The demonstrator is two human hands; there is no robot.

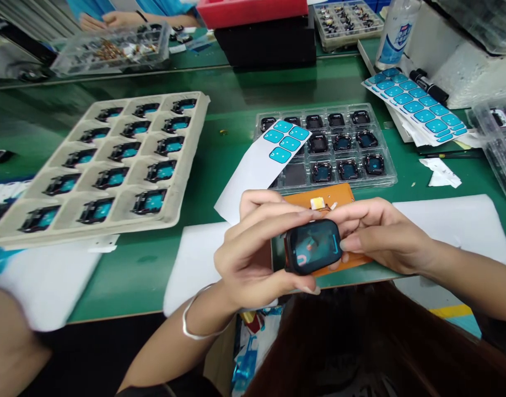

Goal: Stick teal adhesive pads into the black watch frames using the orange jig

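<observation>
Holds a dark watch-like case [313, 246] over an orange mat [339, 194], clamped edge to edge in the left hand [248, 251], with right hand [377, 234] close by, fingertips at its right end. Seems, through the glare, to show blue beneath the face. Has beyond a clear tray [387, 180], overlapped by a blue-sticker sheet [251, 171]; leftward, a cream tray [182, 190].

The far-side person's hands [112, 21] are cut off from any face by the top edge, and the near-left arm [13, 342] is cropped and blurred.
</observation>
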